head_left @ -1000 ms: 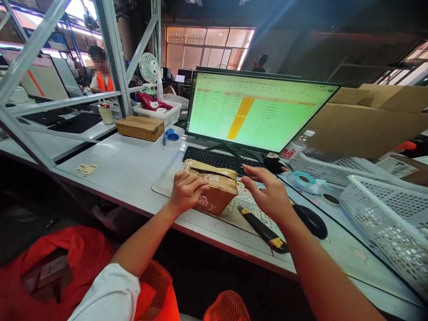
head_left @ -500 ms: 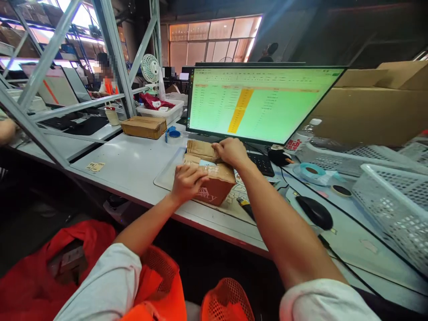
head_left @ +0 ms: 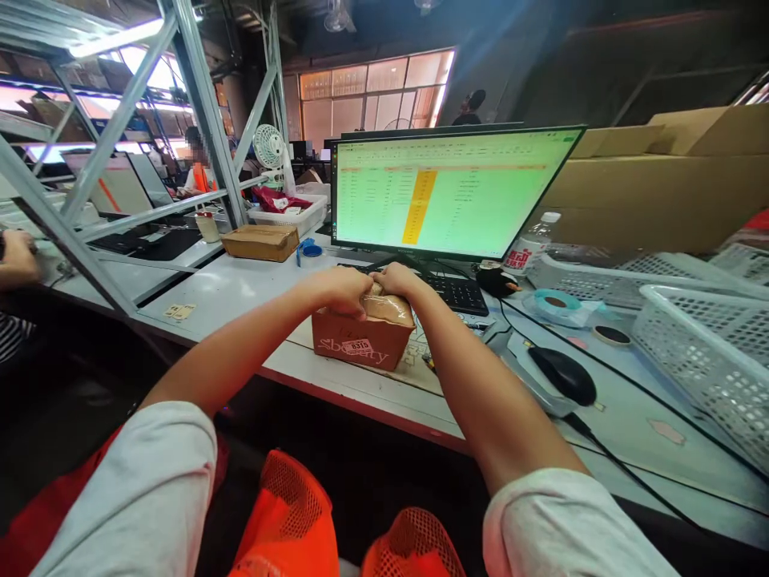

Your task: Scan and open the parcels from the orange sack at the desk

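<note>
A small brown cardboard box (head_left: 336, 346) sits on a mat at the table's front edge. On its front face are white printed letters and a paper label (head_left: 358, 346) reading 8315. Clear tape shines on its top. Closed over the box's top is my left hand (head_left: 347, 292), thumb on the near side. My right hand (head_left: 396, 280) is beside it, fingers curled down at the middle of the top, where the two hands nearly meet. The fingertips are partly hidden, but both hands appear to grip the top flaps.
Behind the box stand a keyboard (head_left: 460, 296) and a monitor (head_left: 444, 192). To the right are a black mouse (head_left: 563, 375), tape rolls and a white basket (head_left: 709, 336). Another carton (head_left: 261, 242) and blue tape (head_left: 311, 251) lie left. Another person's hand (head_left: 18, 255) shows far left.
My left hand has moved from the near edge up onto the top of the box, beside my right hand. My right hand has shifted slightly left. The view has tilted up a little.
</note>
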`<state>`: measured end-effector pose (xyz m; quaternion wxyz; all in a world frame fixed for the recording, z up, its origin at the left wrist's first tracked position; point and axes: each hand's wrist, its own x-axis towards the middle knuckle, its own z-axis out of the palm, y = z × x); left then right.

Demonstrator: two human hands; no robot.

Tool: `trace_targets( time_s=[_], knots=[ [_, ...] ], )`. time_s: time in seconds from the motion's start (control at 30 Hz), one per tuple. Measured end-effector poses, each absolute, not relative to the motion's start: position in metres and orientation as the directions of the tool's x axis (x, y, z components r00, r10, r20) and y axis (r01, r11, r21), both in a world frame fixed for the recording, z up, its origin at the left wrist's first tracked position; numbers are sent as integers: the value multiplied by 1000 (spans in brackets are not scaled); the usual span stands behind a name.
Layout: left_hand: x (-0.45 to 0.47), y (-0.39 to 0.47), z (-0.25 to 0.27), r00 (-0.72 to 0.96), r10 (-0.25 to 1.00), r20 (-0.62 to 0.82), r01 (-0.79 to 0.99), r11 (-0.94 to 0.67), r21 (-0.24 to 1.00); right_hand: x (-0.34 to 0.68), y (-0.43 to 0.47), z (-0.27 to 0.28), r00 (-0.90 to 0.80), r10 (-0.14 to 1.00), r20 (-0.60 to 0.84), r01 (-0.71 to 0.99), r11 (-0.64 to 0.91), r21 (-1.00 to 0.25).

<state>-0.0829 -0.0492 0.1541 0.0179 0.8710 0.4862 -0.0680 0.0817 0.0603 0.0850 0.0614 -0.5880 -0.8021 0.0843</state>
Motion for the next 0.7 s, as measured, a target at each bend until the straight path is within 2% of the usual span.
trace_targets(
  time_s=[0.13,0.23,0.27,0.33,0.43,0.47,0.53,0.6,0.67,0.7],
  knots=[
    [-74,-92,106,535,836,122,845,-524,-109,79,62,83,-263,965,6,938,257,-231],
    [-75,-132,60,517,830,210,853,-480,-205,77,66,82,-252,968,19,932,248,-264],
    [-76,-141,53,523,824,219,850,-485,-206,77,67,81,-254,967,23,928,250,-278],
    [-80,-146,59,525,824,211,851,-512,-116,78,67,80,-257,966,30,917,254,-308],
    [-85,-118,105,549,827,120,822,-560,100,81,66,79,-250,966,59,896,255,-363],
    [-86,-101,122,559,825,84,816,-565,123,82,65,79,-246,966,74,886,255,-387],
    [-83,-65,148,547,837,-23,836,-545,59,83,63,79,-236,965,111,855,261,-448],
    [-75,-34,160,550,809,-207,824,-566,-24,84,60,78,-221,962,157,808,271,-524],
    [-66,-14,159,563,746,-356,786,-616,-49,83,57,77,-192,958,215,739,285,-611],
    [-63,-10,156,573,727,-378,772,-634,-49,84,55,77,-165,954,249,695,292,-657]
  ],
)
